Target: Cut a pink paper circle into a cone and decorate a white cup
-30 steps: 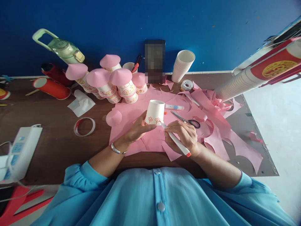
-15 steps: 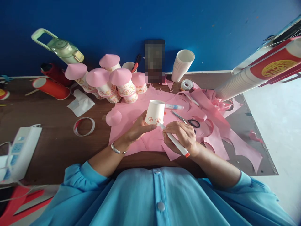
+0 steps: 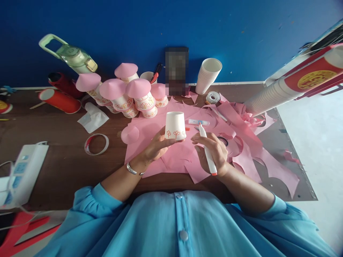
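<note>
**Cup in one hand, marker in the other**

The left hand (image 3: pixel 157 148) has its grip clamped on an upturned white paper cup (image 3: pixel 175 125), fingers under the rim, small red flower drawings along the cup's lower edge. The cup is held above the pink paper sheets (image 3: pixel 171 157) at the middle of the bench (image 3: pixel 64 160). At 3 o'clock from the cup, just apart from it, the right hand (image 3: pixel 214 153) is closed on a white marker (image 3: pixel 207 154), tip pointing to 12 o'clock, orange end toward the body. A glue tube (image 3: pixel 198 122) lies at 12 o'clock from the marker tip. Finished pink-capped cups (image 3: pixel 125 92) cluster at 11 o'clock, a tape roll (image 3: pixel 96 144) at 9 o'clock.
</note>
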